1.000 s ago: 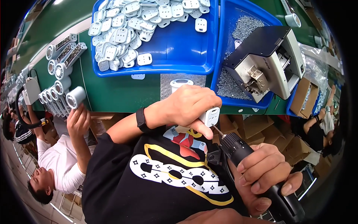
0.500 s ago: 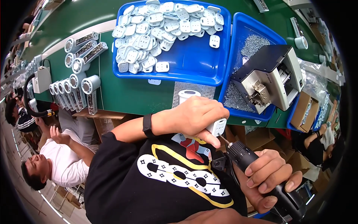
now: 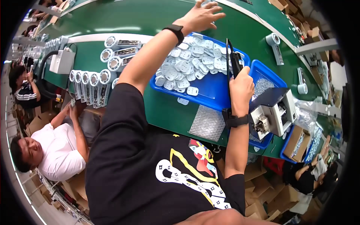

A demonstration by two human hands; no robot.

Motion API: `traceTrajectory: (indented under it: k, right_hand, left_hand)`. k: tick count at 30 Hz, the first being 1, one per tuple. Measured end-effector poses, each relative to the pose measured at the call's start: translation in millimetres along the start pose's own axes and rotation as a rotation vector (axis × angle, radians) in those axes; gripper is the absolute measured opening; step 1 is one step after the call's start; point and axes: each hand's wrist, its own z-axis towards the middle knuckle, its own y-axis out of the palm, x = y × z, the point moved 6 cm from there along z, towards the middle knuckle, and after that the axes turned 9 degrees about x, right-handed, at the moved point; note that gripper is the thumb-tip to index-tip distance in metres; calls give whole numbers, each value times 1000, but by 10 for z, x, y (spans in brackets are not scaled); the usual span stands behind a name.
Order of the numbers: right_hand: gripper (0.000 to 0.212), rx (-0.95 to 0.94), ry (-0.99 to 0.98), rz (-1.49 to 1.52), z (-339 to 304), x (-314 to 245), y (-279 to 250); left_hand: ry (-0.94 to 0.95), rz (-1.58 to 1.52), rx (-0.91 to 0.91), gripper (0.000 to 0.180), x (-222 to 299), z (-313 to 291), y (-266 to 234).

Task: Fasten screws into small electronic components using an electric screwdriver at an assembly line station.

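Observation:
My left hand point(image 3: 201, 17) is stretched over the far side of the table, past the blue tray point(image 3: 210, 102). Its fingers are spread, and a small part of a pale object point(image 3: 207, 3) shows beside them at the top edge; most of it is hidden. My right hand point(image 3: 242, 88) is closed around a black electric screwdriver point(image 3: 236, 63), held upright over the tray's right side. Heaped in that tray are many flat pale-blue plates point(image 3: 183, 66) with small holes. One loose plate point(image 3: 183, 101) lies on the table by the tray's near edge.
A second blue tray point(image 3: 275, 75) holds small screws point(image 3: 262, 85) and a boxy screw-feeding machine point(image 3: 275, 112). Round-headed pale devices point(image 3: 93, 78) stand in rows at left. Bubble wrap point(image 3: 207, 123) lies in front. A seated person point(image 3: 56, 150) works at left; cartons point(image 3: 262, 187) are below right.
My left hand has gone from the pale device near my chest to the table's far side, fingers spreading. My right hand has raised the screwdriver from my lap to above the tray.

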Motion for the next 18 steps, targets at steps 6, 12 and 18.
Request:
traceTrajectory:
  k: [6, 12, 18]
  right_hand:
    - [43, -114, -29, 43, -66, 179, 90]
    - [61, -359, 74, 494, -229, -25, -110]
    - [73, -582, 95, 1132, -526, -231, -357]
  left_hand:
    - [-822, -653, 78, 63, 36, -763, -2149]
    - [-1409, 396, -569, 62, 654, -2835, -3301]
    - [-1461, -304, -210, 61, 533, -2952, -3522]
